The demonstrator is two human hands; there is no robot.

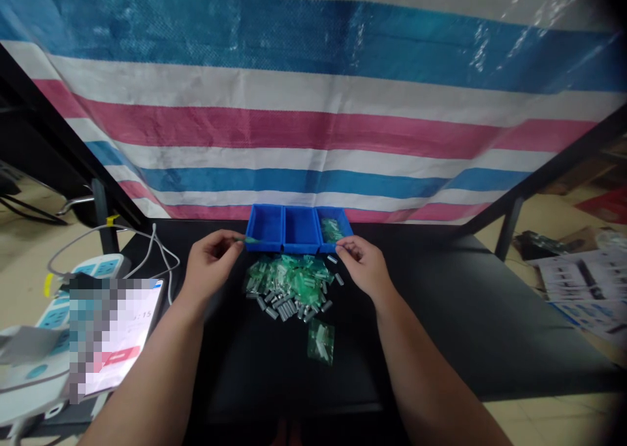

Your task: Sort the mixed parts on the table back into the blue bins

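Observation:
My left hand [211, 263] pinches a small green bag [251, 240] at the front of the left blue bin [265, 223]. My right hand [362, 263] has its fingertips pressed together at the front corner of the right blue bin [349, 223], which contains green bags; anything between those fingers is too small to make out. Between my hands lies a pile of green plastic bags [298, 277] with loose grey metal cylinders [287, 309] along its near side. Closer to me, one green bag [321, 343] with several pale pieces inside lies flat on the black table [259, 381].
A middle blue bin [300, 227] joins the other two. At the left are a phone [127, 335], a power strip [105, 266] and white cables. A striped sheet [313, 129] hangs behind the table.

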